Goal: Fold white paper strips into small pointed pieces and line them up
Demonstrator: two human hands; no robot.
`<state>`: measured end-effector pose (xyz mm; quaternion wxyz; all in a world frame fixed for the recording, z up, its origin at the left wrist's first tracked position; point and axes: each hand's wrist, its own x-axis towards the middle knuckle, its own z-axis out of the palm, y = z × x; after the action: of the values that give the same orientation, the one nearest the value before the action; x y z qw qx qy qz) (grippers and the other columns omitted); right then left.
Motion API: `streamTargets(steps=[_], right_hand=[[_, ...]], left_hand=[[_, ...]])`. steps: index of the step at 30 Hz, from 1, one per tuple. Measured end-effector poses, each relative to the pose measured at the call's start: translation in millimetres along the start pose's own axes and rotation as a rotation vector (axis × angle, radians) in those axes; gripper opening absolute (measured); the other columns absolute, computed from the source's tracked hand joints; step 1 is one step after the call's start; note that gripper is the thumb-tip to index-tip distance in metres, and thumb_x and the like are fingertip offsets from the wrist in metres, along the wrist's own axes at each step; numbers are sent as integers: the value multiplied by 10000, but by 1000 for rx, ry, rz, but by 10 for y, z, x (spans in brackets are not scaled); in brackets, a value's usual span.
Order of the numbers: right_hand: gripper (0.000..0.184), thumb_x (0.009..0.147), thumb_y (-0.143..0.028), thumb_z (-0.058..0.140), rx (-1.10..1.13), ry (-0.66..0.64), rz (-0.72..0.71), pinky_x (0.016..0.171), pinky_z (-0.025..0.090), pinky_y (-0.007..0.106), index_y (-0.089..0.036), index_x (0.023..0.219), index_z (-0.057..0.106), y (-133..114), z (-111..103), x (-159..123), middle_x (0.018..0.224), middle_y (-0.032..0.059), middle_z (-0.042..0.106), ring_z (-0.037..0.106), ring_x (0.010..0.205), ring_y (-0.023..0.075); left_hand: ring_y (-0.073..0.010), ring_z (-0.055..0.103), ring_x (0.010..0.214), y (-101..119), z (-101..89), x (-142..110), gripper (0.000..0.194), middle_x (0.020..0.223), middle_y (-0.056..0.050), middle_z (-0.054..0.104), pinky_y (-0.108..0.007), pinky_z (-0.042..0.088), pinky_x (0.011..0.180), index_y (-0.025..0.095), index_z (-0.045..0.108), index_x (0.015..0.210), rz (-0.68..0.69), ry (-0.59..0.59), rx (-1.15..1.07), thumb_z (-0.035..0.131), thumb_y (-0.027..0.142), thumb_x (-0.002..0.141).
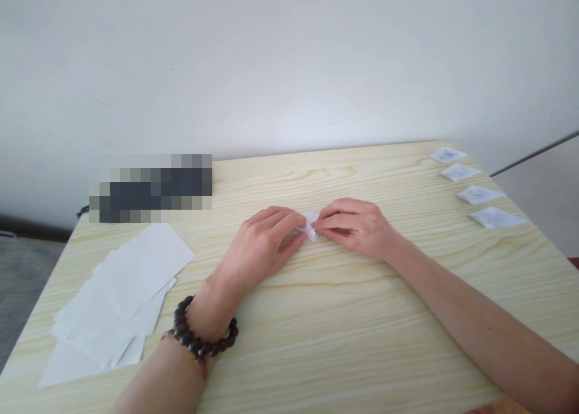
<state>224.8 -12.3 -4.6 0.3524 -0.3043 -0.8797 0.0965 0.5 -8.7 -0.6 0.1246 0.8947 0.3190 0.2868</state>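
Between my two hands, near the middle of the table, is a small piece of folded white paper [311, 226]. My left hand [271, 236] pinches its left side between thumb and fingers; a dark beaded bracelet [203, 341] circles that wrist. From the other side, my right hand [355, 224] pinches the paper's right edge with its fingertips. Fingers cover much of the paper, so its full shape is hidden. Along the table's right edge lie several folded paper boats [497, 217] in a column, pointed at both ends.
White paper sheets [140, 269] lie spread in an overlapping pile on the left of the wooden table [362, 354]. A dark, pixelated object [154, 191] sits at the back left. Behind the table rises a pale wall [289, 70].
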Motion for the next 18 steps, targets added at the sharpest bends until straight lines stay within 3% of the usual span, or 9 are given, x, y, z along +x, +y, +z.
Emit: streamTargets(steps=[9, 18], right_hand=[[95, 869, -176, 633, 100, -25, 61, 724, 528, 260, -182, 879, 727, 10, 6, 5, 893, 57, 704, 637, 810, 136], [83, 863, -209, 650, 39, -26, 146, 802, 516, 305, -192, 881, 729, 29, -4, 25, 934, 60, 702, 632, 863, 158]], left_hand=[[-198, 618, 944, 35, 25, 13, 127, 973, -61, 700, -354, 502, 847, 158, 638, 960, 23, -1, 75, 521, 197, 928], [-204, 581, 951, 32, 4, 21, 123, 949, -74, 679, -351, 502, 813, 177, 657, 922, 3, 21, 92, 535, 193, 924]])
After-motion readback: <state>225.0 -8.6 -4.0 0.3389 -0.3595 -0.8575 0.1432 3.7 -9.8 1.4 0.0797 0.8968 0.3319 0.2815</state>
